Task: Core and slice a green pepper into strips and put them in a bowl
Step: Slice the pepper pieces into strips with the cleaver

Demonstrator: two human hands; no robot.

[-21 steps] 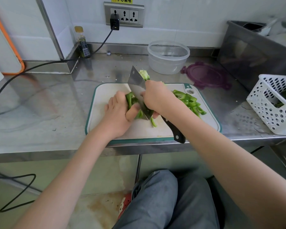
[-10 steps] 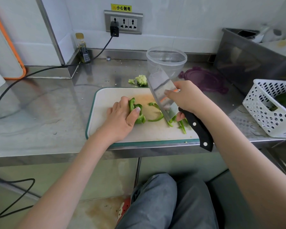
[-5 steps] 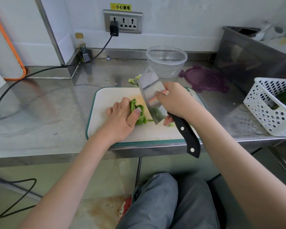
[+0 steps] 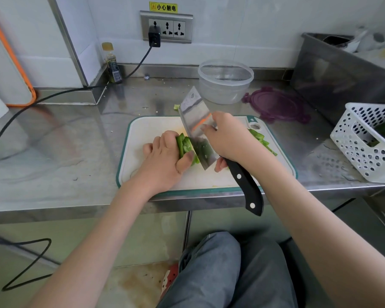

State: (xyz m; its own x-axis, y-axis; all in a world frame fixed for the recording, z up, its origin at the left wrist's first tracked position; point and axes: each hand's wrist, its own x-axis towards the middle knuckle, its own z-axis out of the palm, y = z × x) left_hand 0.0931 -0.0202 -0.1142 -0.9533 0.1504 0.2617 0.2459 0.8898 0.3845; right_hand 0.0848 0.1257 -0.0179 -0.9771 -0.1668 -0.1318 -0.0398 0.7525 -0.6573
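On the white cutting board, my left hand holds down a piece of green pepper with curled fingers and thumb. My right hand grips a cleaver by its black handle, a finger lying on the blade's side. The blade stands on the pepper right beside my left fingers. Cut green strips lie on the board's right part, partly hidden by my right hand. A clear plastic bowl stands behind the board with nothing visible in it.
A purple lid lies right of the bowl. A white perforated basket holding greens sits at the right counter edge, a steel tub behind it. A small bottle and a black cable are at back left. A pepper scrap lies behind the board.
The cleaver swept the cut strips to the right, then came back left and now stands down on the pepper beside my left fingers. My left hand kept holding the pepper.
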